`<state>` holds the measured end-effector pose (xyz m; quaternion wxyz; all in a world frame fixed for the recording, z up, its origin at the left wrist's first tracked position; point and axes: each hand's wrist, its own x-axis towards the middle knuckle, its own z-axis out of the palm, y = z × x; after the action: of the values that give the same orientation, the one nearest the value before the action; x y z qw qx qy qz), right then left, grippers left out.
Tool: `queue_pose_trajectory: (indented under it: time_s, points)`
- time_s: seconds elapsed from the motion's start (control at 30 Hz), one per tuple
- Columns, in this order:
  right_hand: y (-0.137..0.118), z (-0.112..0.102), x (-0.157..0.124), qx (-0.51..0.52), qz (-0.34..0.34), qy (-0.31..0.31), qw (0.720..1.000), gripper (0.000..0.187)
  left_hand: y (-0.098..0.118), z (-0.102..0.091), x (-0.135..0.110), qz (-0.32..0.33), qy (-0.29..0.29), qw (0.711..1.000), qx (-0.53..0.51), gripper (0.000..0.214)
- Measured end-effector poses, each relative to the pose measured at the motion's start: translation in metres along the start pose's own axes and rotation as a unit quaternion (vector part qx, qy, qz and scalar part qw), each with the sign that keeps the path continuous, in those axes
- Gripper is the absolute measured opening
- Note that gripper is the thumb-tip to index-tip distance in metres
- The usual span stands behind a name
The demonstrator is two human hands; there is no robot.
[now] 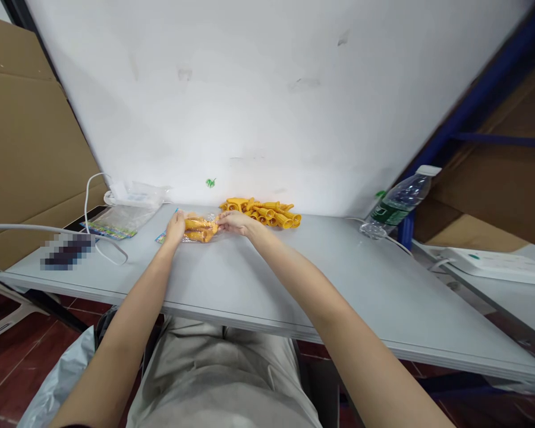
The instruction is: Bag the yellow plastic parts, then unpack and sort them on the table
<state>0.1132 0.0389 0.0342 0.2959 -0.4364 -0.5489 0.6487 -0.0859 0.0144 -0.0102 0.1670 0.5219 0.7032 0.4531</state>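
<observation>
On the table, a clear plastic bag [197, 238] with a colourful printed header lies between my hands, with several yellow horn-shaped plastic pieces [198, 224] inside. My left hand [175, 228] grips the bag's left end, by the header. At its right end my right hand [234, 223] is closed, fingertips pinching the bag's edge; whether a yellow piece is also in those fingers is hidden. Just behind and right of my right hand is a pile of similar yellow horn-shaped pieces [271, 213], against the white wall.
Flat clear bags with printed headers [120, 220] lie at the left, near a white cable [87, 202] and a pixelated dark object [69, 251]. A green-labelled plastic bottle [395, 205] leans at the right. Beyond it sits a white power strip [499, 265]. Cardboard [22, 131] stands left.
</observation>
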Motion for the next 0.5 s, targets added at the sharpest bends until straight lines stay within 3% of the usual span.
queue_pose_trajectory:
  time_s: [0.1, 0.2, 0.33, 0.5]
  points:
    - [0.007, 0.006, 0.003, -0.033, -0.029, 0.013, 0.999, 0.032, 0.000, -0.001, 0.002, -0.024, 0.014, 0.999, -0.023, 0.048]
    - [0.014, 0.011, 0.005, -0.146, -0.061, 0.001, 0.987, 0.026, -0.003, 0.000, 0.004, -0.029, -0.002, 0.999, -0.013, 0.046]
    - [0.014, 0.015, 0.003, -0.266, -0.057, -0.023, 0.962, 0.024, -0.005, 0.002, 0.002, 0.008, -0.041, 0.998, 0.051, 0.050]
    - [0.004, 0.016, -0.009, -0.220, -0.045, -0.002, 0.974, 0.028, -0.001, -0.005, -0.009, 0.012, -0.022, 0.983, 0.183, 0.053]
